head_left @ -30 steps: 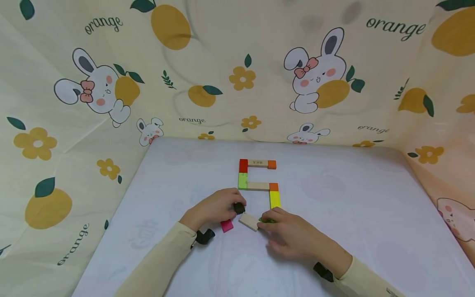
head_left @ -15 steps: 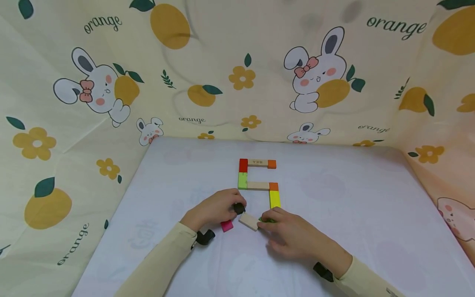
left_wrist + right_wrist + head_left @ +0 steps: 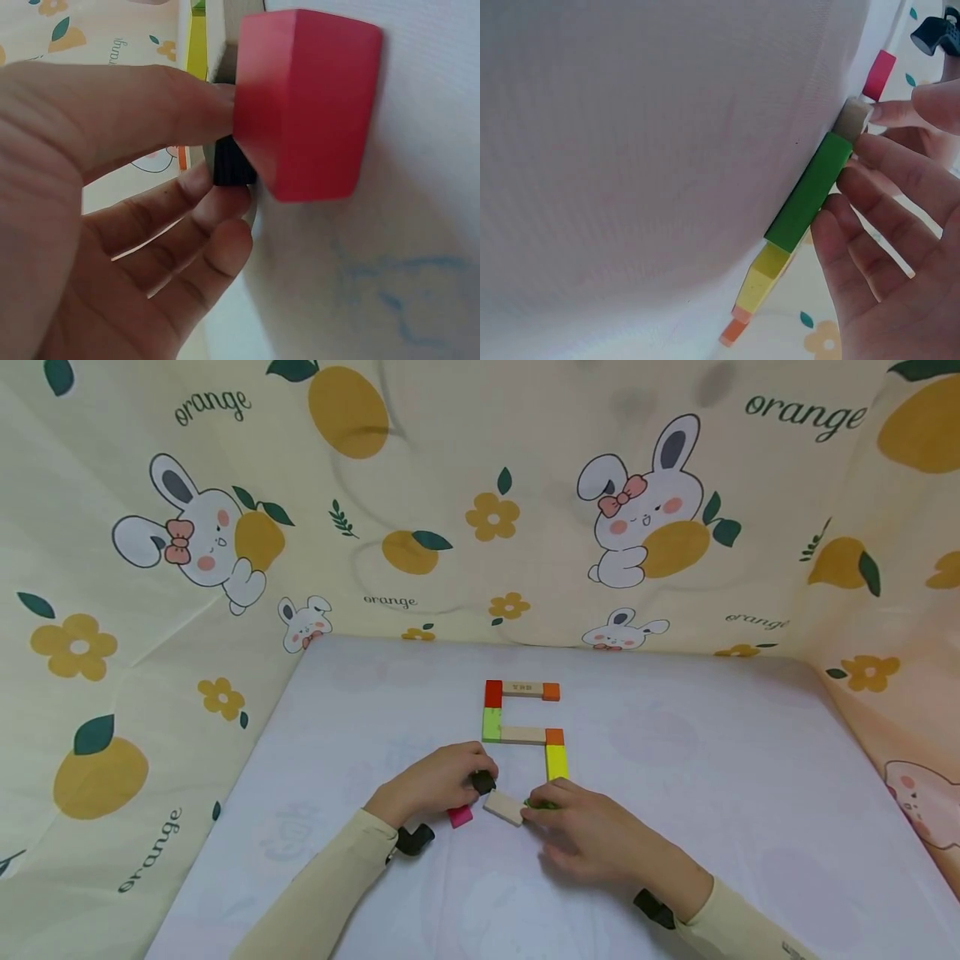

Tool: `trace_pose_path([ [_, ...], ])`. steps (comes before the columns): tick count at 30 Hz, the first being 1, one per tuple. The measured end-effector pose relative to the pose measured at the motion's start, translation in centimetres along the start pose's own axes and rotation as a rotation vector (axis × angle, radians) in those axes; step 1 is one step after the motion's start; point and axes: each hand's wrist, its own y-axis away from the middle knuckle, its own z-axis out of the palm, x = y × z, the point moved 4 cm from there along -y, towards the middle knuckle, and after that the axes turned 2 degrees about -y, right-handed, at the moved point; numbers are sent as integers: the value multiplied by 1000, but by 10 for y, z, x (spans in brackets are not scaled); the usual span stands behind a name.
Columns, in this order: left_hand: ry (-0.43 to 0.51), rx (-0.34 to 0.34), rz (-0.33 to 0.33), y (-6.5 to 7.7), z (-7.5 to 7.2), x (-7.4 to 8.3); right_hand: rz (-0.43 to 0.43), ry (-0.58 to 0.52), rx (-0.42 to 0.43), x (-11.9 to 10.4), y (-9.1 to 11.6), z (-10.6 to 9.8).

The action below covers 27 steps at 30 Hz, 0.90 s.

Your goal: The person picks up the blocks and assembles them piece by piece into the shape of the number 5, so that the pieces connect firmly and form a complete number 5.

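Observation:
My left hand [image 3: 442,774] pinches a small black block [image 3: 234,163] between thumb and fingertips. Just nearer than it lies a pink-red block [image 3: 322,105], partly under the hand in the head view. A pale wooden block [image 3: 504,807] rests slantwise between the two hands, one end by the black block. On the right, my right hand [image 3: 592,827] touches a green block [image 3: 810,191] along its side with lightly bent fingertips, its thumb apart from the block. The green block is mostly covered from above. One end meets a yellow block [image 3: 557,762]; the other is at the wooden block.
Further back on the white table [image 3: 712,760], blocks form an angular outline: a red block [image 3: 492,693], a light-green block [image 3: 491,725], two wooden blocks and two orange ones. Behind them rises a printed cloth [image 3: 435,435]. Each wrist bears a black camera.

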Motion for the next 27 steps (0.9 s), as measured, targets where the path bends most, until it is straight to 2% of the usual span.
trace_pose_path([
  [27, -9, -14, -1, 1, 2, -5, 15, -2, -16, 4, -1, 2],
])
